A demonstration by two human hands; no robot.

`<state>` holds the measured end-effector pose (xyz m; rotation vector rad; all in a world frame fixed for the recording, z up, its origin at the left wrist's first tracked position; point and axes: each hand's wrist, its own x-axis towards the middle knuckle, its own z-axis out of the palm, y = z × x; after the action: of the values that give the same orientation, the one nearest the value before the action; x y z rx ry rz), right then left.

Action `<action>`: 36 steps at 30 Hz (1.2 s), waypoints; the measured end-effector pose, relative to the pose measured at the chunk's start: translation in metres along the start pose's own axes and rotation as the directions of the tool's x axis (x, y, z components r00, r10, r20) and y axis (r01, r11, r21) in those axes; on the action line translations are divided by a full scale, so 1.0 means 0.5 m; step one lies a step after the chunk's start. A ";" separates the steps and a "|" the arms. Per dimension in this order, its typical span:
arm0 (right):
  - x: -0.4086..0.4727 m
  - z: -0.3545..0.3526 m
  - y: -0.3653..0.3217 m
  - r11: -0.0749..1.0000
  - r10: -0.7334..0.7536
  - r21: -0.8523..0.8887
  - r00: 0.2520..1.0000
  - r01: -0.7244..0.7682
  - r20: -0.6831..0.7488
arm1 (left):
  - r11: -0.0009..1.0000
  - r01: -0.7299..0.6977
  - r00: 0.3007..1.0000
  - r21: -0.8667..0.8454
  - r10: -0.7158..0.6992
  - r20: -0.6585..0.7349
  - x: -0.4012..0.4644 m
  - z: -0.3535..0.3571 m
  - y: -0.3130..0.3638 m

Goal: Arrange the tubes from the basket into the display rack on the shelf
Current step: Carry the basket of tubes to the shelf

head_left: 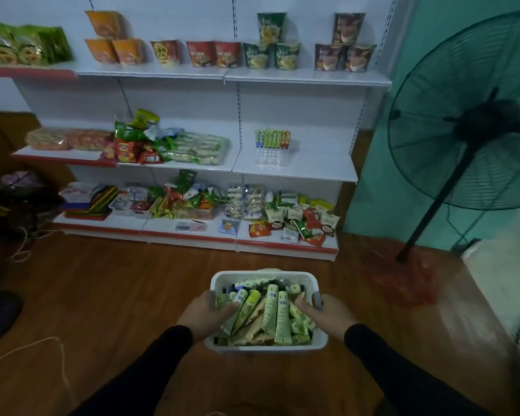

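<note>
A white plastic basket (261, 277) full of green and yellow tubes (269, 310) is held in front of me, above the wooden floor. My left hand (203, 315) grips its left rim and my right hand (332, 315) grips its right rim, thumbs inside over the tubes. On the right part of the middle shelf (321, 166) stands a clear display rack (272, 153) with a row of tubes upright at its back; its front slots look bare.
Snack packs fill the left of the middle shelf and the bottom shelf (192, 232). Cup packs line the top shelf (306, 78). A large standing fan (469, 121) is at the right, its base on a red bag. White cord lies on the floor at left.
</note>
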<state>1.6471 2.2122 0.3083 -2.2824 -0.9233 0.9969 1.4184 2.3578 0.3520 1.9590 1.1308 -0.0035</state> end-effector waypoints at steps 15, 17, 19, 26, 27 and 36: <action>0.607 -0.149 -0.165 0.993 0.120 -0.005 0.988 -0.121 -0.092 | 0.992 -0.111 0.985 0.056 0.103 0.137 0.667 -0.206 0.098; 0.686 -0.160 -0.196 0.988 0.154 0.008 0.983 -0.154 -0.102 | 0.990 -0.131 0.976 0.055 0.119 0.181 0.770 -0.245 0.106; 0.756 -0.178 -0.232 0.982 0.189 0.042 0.977 -0.185 -0.104 | 0.983 -0.162 0.967 0.082 0.141 0.214 0.859 -0.289 0.128; 0.936 -0.278 -0.326 0.979 0.179 0.117 0.979 -0.167 -0.100 | 0.965 -0.242 0.949 0.104 0.214 0.230 1.079 -0.388 0.221; 0.965 -0.293 -0.327 0.980 0.173 0.115 0.980 -0.161 -0.094 | 0.964 -0.242 0.951 0.107 0.214 0.225 1.101 -0.389 0.232; 1.222 -0.506 -0.266 0.988 0.108 0.121 0.985 -0.092 -0.133 | 0.986 -0.159 0.987 0.050 0.160 -0.009 1.312 -0.304 0.403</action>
<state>2.1001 2.7113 0.2786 -2.2872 -0.6823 0.8941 1.8908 2.8774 0.3288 2.0913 0.9874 0.0675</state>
